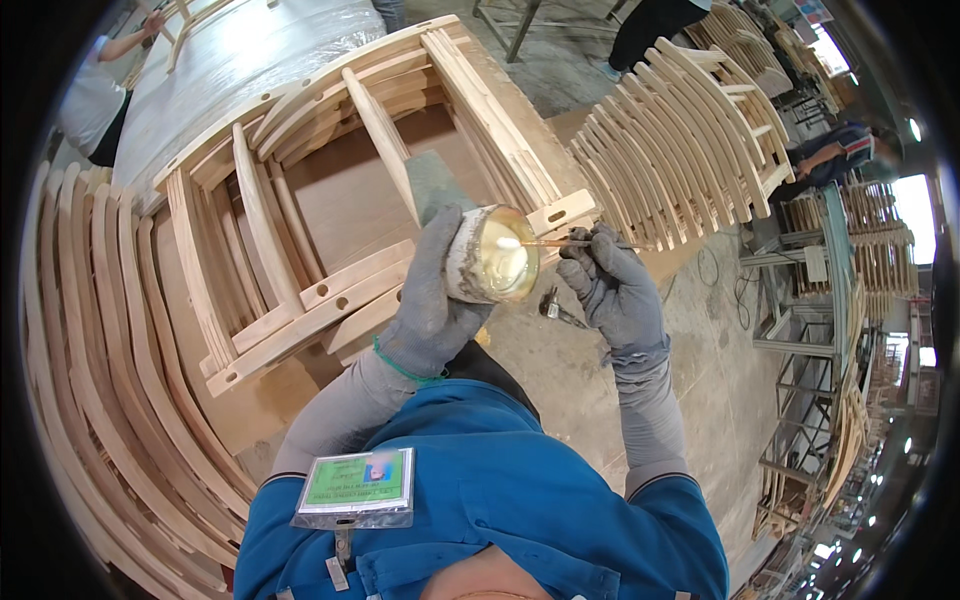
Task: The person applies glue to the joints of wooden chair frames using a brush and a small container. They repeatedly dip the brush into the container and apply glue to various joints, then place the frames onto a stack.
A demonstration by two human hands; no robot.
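In front of my chest, my left hand (437,290), in a grey glove, is wrapped round a crusted white cup (463,262) tilted toward me. Inside the cup is a pale, yellowish glossy liquid (507,268). My right hand (622,298), also gloved, pinches a thin brown stick (560,242). The stick's whitish far end reaches over the rim into the cup; whether it carries bristles I cannot tell. A flat grey-green piece (437,182) shows just beyond my left hand. Beyond both hands lie stacked wooden frames (268,325) with drilled holes in their rails.
Curved wooden slats (95,330) are stacked at the left, and slatted wooden parts (670,150) at the upper right. A dark metal tool (560,309) is below my right hand. Metal racks (810,300) line the right side. Other people (835,155) stand farther off.
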